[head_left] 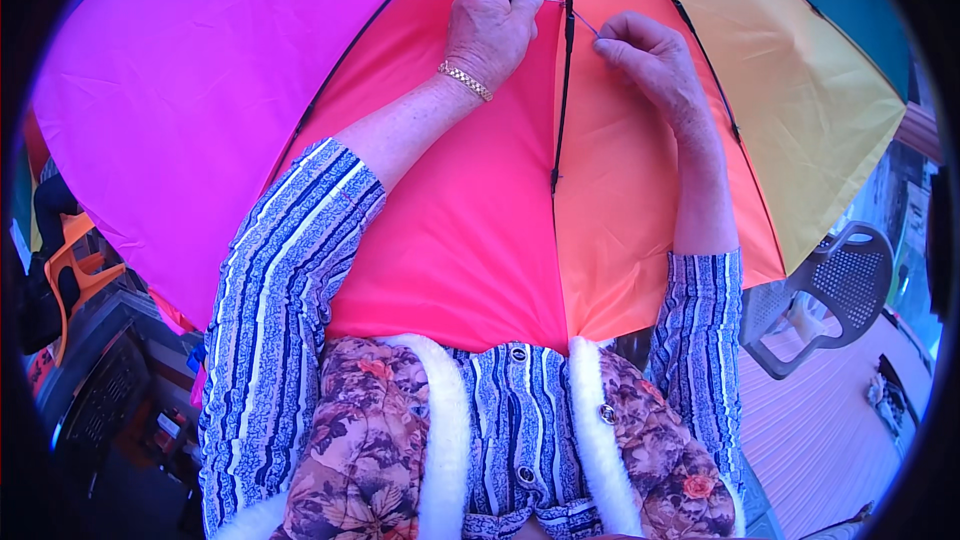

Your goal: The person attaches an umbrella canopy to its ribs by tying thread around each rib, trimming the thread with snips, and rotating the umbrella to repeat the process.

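Observation:
An opened umbrella (pixel 450 240) with magenta, red, orange and yellow panels spreads in front of me, its inner side with black ribs toward me. My left hand (pixel 495 25) is closed above the red panel, left of the middle rib (pixel 568 70). A thin dark tip shows at its fingers; I cannot make out what it is. My right hand (pixel 655 65) pinches the end of a pale thread (pixel 584 20) over the orange panel. Stretched between both hands, the thread crosses the middle rib near the top of the view.
A grey plastic chair (pixel 850 285) with a perforated back stands at the right. An orange chair (pixel 75 275) is at the far left, near dark objects. The umbrella's near edge reaches my floral vest (pixel 370 430).

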Tool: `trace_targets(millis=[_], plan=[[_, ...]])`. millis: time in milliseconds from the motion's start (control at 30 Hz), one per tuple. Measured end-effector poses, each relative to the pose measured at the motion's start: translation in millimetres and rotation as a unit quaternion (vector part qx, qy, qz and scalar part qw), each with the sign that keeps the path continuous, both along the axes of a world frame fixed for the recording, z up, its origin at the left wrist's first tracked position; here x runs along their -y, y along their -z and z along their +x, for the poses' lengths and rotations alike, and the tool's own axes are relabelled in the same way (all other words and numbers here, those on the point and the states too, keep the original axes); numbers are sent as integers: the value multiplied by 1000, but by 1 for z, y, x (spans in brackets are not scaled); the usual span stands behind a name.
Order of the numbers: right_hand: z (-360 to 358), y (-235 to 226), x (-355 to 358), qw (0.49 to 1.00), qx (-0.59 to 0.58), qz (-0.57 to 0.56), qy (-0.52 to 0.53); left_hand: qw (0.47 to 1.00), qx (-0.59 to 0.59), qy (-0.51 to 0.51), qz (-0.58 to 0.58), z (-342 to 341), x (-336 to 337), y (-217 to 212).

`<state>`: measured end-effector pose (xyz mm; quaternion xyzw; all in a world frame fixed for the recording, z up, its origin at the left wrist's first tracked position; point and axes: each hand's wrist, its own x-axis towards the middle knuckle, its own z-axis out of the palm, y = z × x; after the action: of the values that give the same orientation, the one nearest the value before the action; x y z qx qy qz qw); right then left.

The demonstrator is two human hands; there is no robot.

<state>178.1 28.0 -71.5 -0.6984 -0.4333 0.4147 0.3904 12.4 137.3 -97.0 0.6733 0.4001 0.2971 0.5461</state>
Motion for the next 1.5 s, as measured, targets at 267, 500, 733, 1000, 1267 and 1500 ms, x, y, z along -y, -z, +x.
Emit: trace_targets(millis=[267, 500, 733, 1000, 1267, 1500], plan=[[-3, -1, -1, 1000, 1, 7, 4, 998, -44, -13, 53, 4, 0, 8], [-15, -9, -11, 997, -40, 48, 53, 995, -60, -13, 73, 12, -4, 8], [0, 9, -35, 990, 111, 66, 51, 993, -113, 22, 0, 17, -6, 5], [-17, 11, -23, 988, 123, 78, 55, 993, -115, 6, -20, 12, -7, 5], [-3, 17, -43, 953, 199, 226, 29, 991, -122, -13, 60, 17, -1, 1], [-4, 24, -42, 909, 301, 282, 53, 990, -131, -15, 59, 17, -1, -2]])
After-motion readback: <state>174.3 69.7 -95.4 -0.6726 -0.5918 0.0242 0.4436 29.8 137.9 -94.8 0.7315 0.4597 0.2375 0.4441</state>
